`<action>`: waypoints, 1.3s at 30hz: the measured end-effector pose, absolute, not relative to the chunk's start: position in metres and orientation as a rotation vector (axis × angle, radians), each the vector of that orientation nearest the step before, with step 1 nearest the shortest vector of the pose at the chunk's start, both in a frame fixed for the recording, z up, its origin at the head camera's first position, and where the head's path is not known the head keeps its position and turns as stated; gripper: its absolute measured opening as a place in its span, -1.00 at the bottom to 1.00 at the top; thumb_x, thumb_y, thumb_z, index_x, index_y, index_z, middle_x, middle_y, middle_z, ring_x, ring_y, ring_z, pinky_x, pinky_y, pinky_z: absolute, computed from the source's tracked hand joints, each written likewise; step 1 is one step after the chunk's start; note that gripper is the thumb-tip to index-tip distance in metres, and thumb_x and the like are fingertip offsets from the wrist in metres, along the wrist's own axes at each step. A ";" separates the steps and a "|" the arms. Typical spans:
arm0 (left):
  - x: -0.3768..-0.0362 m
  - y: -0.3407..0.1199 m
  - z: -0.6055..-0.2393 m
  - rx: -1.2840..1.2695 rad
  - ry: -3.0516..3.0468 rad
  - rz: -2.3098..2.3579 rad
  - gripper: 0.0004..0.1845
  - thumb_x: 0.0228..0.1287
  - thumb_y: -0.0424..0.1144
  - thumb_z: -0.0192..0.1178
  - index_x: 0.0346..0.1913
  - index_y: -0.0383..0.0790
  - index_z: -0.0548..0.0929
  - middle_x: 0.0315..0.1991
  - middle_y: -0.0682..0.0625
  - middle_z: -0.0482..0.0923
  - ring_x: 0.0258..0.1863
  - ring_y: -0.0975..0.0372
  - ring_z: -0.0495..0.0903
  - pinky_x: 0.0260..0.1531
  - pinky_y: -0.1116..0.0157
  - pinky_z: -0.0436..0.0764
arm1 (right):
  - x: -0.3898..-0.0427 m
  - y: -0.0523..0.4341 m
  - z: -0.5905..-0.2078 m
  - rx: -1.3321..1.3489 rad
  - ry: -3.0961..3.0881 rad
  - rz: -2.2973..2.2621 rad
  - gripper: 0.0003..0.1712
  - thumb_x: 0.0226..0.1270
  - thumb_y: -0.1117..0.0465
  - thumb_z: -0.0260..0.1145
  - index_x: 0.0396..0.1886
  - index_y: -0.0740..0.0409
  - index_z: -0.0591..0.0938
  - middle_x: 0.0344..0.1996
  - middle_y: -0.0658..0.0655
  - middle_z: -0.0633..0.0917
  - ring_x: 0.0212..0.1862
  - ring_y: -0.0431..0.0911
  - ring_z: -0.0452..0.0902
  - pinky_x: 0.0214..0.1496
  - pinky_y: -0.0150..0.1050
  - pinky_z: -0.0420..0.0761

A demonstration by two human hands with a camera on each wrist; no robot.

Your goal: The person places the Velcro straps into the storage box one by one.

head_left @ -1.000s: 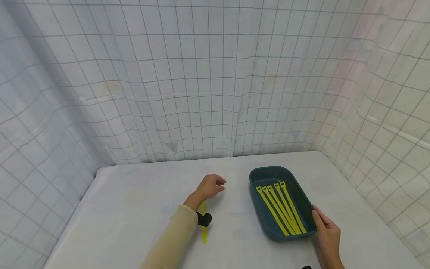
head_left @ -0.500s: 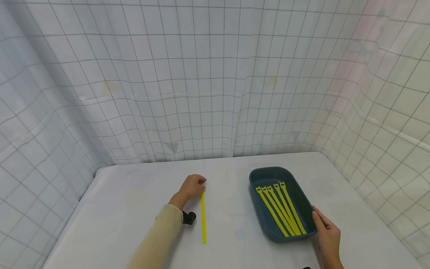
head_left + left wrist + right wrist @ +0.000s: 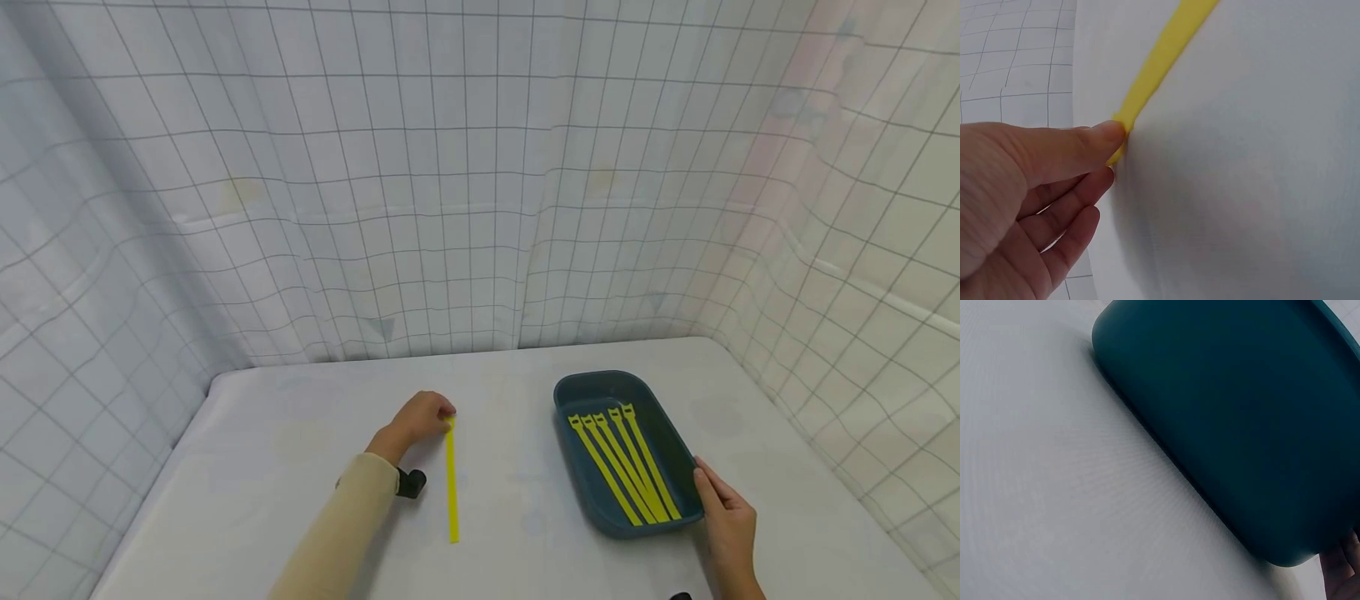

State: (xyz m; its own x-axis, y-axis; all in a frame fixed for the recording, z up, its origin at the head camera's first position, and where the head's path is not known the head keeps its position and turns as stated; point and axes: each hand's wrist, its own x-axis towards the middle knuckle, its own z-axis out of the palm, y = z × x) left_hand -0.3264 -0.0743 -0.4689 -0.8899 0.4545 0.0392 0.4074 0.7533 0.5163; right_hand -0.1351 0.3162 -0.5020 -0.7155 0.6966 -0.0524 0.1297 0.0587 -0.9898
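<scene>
A yellow cable tie strap (image 3: 452, 492) lies lengthwise on the white table, left of the tray. At its far end my left hand (image 3: 423, 415) pinches it; the left wrist view shows thumb and fingertips (image 3: 1109, 132) on either side of the strap's end. Several matching yellow straps (image 3: 606, 472) with slotted heads lie side by side in a dark teal tray (image 3: 573, 475). My right hand (image 3: 729, 525) grips the tray's near right corner, thumb at the rim. In the right wrist view the tray's outer wall (image 3: 1229, 425) covers most of that hand.
White cloth covers the table (image 3: 300, 467). Grid-patterned curtains (image 3: 480, 208) hang behind it and along both sides. A black wrist camera mount (image 3: 411, 483) sits at my left sleeve (image 3: 337, 533).
My left hand has moved left to the loose strap's far end and now pinches it, uncovering the strap's length. My right hand keeps its hold on the tray.
</scene>
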 end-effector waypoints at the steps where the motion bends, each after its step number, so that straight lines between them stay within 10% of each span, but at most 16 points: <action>1: -0.326 -0.074 -0.469 0.710 2.857 0.807 -0.76 -0.06 -0.49 0.33 -0.23 -0.31 0.69 -0.35 0.03 0.60 -0.31 0.19 0.51 -0.12 0.22 0.49 | -0.135 0.316 -0.502 -0.823 -1.903 1.701 -0.30 0.16 -0.15 0.27 0.16 0.23 0.50 -0.04 -0.18 0.58 0.19 -0.24 0.34 -0.03 -0.59 0.39; 39: -0.296 -0.085 -0.437 0.926 2.636 0.991 -0.92 0.09 -0.47 0.25 -0.39 -0.26 0.69 -0.45 0.14 0.56 -0.42 0.29 0.48 -0.35 0.33 0.52 | -0.134 0.318 -0.499 -0.846 -1.920 1.698 -0.28 0.13 -0.17 0.28 0.16 0.23 0.50 -0.14 -0.33 0.58 0.18 -0.26 0.34 -0.04 -0.61 0.39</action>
